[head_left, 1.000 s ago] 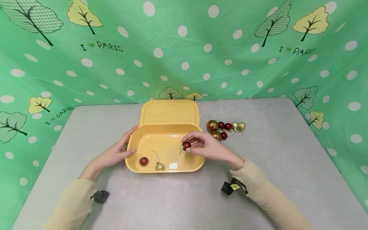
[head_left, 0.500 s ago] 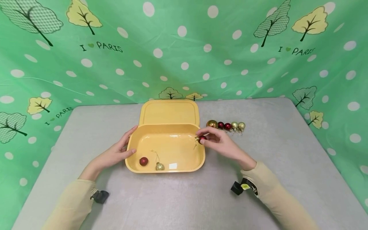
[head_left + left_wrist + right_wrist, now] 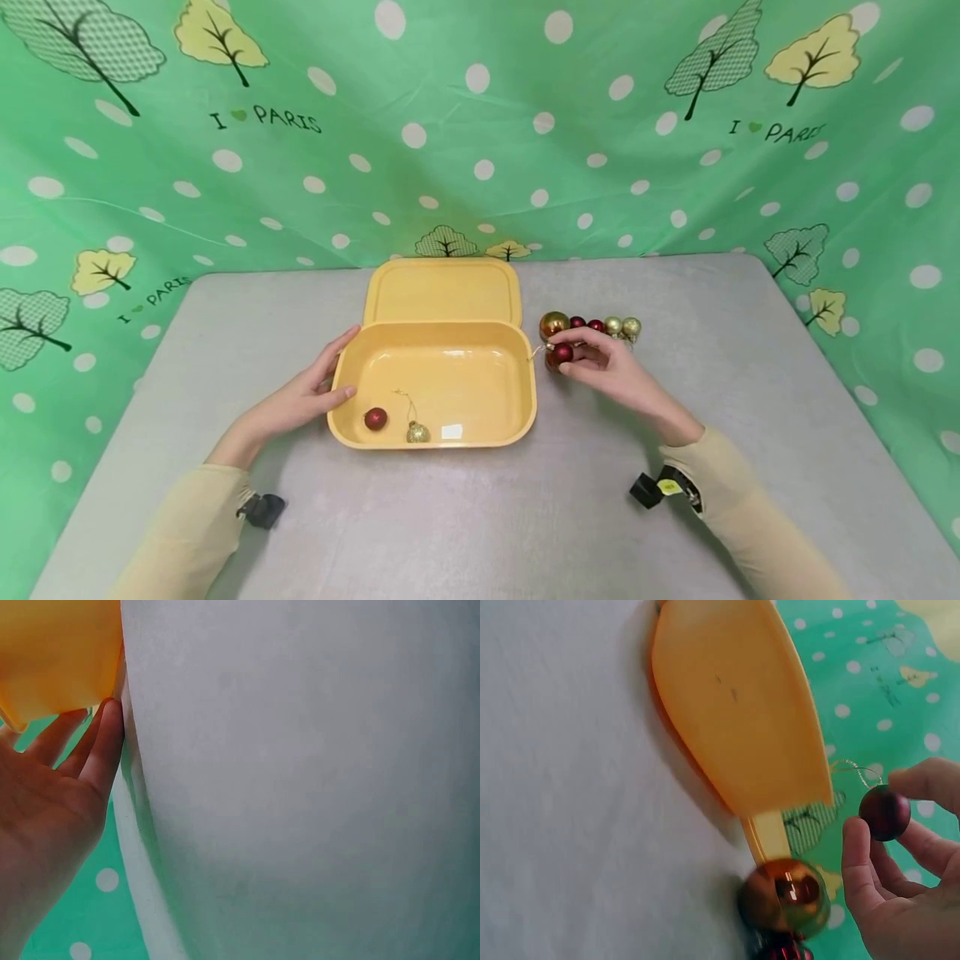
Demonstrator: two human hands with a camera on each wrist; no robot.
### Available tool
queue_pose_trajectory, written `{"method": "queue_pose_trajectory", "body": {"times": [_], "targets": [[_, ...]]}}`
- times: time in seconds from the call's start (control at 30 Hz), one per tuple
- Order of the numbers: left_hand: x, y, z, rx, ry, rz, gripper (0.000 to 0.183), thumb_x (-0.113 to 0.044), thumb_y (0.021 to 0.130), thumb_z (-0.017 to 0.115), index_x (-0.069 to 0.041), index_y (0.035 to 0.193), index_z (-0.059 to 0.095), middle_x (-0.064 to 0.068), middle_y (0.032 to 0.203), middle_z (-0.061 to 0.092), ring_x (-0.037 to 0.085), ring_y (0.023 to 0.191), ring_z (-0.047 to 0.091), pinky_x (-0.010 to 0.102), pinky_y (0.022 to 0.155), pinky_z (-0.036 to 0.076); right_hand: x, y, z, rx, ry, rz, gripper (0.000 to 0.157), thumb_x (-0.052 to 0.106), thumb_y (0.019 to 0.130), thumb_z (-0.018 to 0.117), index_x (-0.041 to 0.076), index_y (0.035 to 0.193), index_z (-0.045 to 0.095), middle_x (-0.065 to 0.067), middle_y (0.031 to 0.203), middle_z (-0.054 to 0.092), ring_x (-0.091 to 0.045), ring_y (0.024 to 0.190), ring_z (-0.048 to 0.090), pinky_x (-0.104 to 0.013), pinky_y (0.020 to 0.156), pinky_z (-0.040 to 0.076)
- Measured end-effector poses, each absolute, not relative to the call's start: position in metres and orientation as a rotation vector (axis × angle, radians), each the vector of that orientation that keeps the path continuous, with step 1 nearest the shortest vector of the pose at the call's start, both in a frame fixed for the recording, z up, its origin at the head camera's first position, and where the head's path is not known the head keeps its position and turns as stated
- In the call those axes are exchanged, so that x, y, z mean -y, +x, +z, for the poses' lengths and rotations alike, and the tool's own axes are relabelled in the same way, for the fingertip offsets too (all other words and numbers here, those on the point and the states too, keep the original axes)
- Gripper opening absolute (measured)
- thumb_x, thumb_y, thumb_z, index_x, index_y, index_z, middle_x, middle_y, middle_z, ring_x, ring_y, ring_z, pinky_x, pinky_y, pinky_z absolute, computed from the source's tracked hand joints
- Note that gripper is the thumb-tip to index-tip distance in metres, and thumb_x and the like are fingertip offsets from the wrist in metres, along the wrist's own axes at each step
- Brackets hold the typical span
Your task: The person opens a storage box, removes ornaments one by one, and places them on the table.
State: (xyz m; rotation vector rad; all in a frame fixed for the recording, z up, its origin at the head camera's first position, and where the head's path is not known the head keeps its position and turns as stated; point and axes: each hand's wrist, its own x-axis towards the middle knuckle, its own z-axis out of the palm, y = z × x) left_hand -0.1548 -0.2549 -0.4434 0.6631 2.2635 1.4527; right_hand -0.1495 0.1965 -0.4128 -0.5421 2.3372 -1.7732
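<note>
A yellow plastic box (image 3: pixel 465 392) stands on the grey table. My left hand (image 3: pixel 292 404) holds its left end, thumb over the rim and the other fingers along the outer wall (image 3: pixel 60 652). Inside lie a red bauble (image 3: pixel 376 418) and a glittery gold bauble (image 3: pixel 417 432) with a cord. My right hand (image 3: pixel 618 379) pinches a dark red Christmas bauble (image 3: pixel 885 814) between thumb and fingertips, just right of the box. Its gold cord (image 3: pixel 855 769) trails toward the box's rim. Close by the held bauble is a large shiny gold bauble (image 3: pixel 784 896).
The yellow lid (image 3: pixel 442 292) lies flat behind the box. At the right are more baubles: a large gold one (image 3: pixel 554 323), dark red ones (image 3: pixel 577 323) and small pale gold ones (image 3: pixel 632 326). A green polka-dot cloth (image 3: pixel 480 125) hangs behind the table.
My right hand has carried the dark red bauble from over the box's inside, rightward past its rim, to the baubles on the table. My left hand has stayed at the box's left end.
</note>
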Motion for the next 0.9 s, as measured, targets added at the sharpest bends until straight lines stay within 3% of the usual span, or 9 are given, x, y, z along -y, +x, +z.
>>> {"method": "queue_pose_trajectory", "body": {"times": [0.23,0.47,0.7,0.9], "targets": [[0.254,-0.155,-0.443,-2.275,0.663,1.440,0.081,-0.005,0.097,0.056,-0.024,0.157,0.005,0.020,0.158,0.011,0.041,0.137,0.023,0.015,0.094,0.039,-0.222,-0.151,-0.412,-2.375,-0.490,-1.801,0.036,-0.009,0.088,0.059,-0.012,0.123,0.055,-0.026,0.120,0.053,-0.014,0.095,0.061,-0.020,0.080,0.050],[0.254,-0.155,-0.443,-2.263,0.662,1.455,0.081,-0.004,0.097,0.056,-0.024,0.157,0.005,0.020,0.157,0.011,0.042,0.137,0.023,0.016,0.094,0.040,-0.234,-0.152,-0.412,-2.453,-0.367,-1.776,0.038,-0.004,0.089,0.061,-0.010,0.126,0.054,-0.024,0.119,0.054,-0.017,0.096,0.061,-0.019,0.080,0.050],[0.254,-0.155,-0.443,-2.259,0.669,1.458,0.080,-0.003,0.097,0.056,-0.019,0.157,0.004,0.020,0.158,0.010,0.043,0.137,0.022,0.016,0.094,0.040,-0.246,-0.154,-0.411,-2.604,-0.233,-1.684,0.039,-0.002,0.089,0.063,-0.008,0.127,0.054,-0.024,0.115,0.059,-0.007,0.094,0.058,-0.015,0.082,0.048],[0.253,-0.154,-0.442,-2.266,0.664,1.450,0.080,-0.003,0.097,0.056,-0.019,0.157,0.004,0.020,0.158,0.010,0.043,0.136,0.023,0.016,0.093,0.041,-0.256,-0.152,-0.412,-2.701,-0.136,-1.613,0.039,0.000,0.088,0.065,-0.007,0.125,0.056,-0.024,0.112,0.060,-0.010,0.091,0.056,-0.012,0.079,0.046]]}}
